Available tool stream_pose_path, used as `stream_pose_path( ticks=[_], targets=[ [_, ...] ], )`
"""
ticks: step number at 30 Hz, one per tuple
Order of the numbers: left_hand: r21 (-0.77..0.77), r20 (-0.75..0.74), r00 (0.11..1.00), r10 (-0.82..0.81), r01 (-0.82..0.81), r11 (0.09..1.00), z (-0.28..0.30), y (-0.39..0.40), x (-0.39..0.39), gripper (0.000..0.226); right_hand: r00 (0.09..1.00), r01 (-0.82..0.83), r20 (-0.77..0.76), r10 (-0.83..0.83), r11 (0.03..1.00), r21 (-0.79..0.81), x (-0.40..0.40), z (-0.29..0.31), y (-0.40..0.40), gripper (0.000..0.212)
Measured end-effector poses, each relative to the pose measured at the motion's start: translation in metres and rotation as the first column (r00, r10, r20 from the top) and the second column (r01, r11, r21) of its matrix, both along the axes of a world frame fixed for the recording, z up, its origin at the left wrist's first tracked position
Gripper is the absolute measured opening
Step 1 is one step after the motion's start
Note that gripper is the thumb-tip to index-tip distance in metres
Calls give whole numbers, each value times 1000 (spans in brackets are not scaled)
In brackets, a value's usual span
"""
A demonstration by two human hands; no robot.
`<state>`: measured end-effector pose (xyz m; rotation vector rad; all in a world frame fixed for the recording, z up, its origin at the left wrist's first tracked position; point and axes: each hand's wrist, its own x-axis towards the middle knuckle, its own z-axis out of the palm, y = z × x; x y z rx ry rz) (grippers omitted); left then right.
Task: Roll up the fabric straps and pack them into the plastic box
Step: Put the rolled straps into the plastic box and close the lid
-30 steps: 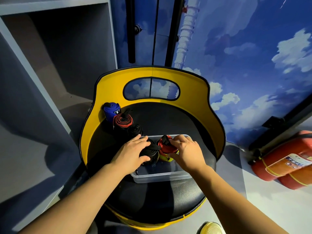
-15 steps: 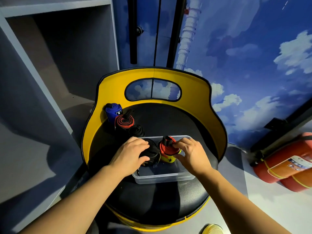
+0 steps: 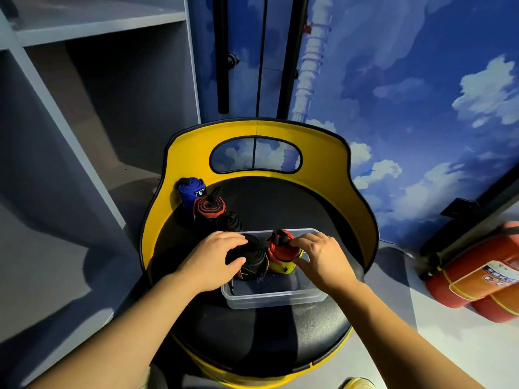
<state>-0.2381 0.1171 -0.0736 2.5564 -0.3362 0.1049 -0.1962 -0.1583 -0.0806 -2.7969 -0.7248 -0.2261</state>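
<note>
Over the far end of the clear plastic box (image 3: 275, 297), the left hand (image 3: 213, 262) curls round a black rolled strap (image 3: 251, 261) while the right hand (image 3: 320, 258) pinches a red-and-yellow roll (image 3: 282, 255) beside it, both rolls upright inside. This looks like seating them snugly; next, I'd judge, comes letting go and fetching more. Three rolls wait on the black seat (image 3: 266, 332) just behind the box: blue (image 3: 191, 190), red-and-black (image 3: 209, 207), black (image 3: 229, 221). The chair's yellow backrest (image 3: 331, 164) crowds them; fire extinguishers (image 3: 477, 276) lie well apart, right.
</note>
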Motion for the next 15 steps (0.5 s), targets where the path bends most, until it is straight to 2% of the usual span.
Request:
stream_pose_path(
  ticks=[4,7,10,15],
  targets=[
    [-109,0,991,133,-132,985,11,19,6,28,1000,-2,8,2,1000,-11,2,1,2,32],
    [-121,-17,961,278,-278,953,14,38,13,26,1000,-4,5,4,1000,-18,3,2,3,28],
    [-78,-50,918,392,-395,915,14,54,26,39,1000,1,-11,-2,999,-32,3,2,5,27],
    [48,-101,900,423,-421,906,14,63,55,63,999,13,-28,-14,999,-44,6,4,9,24]
  ],
)
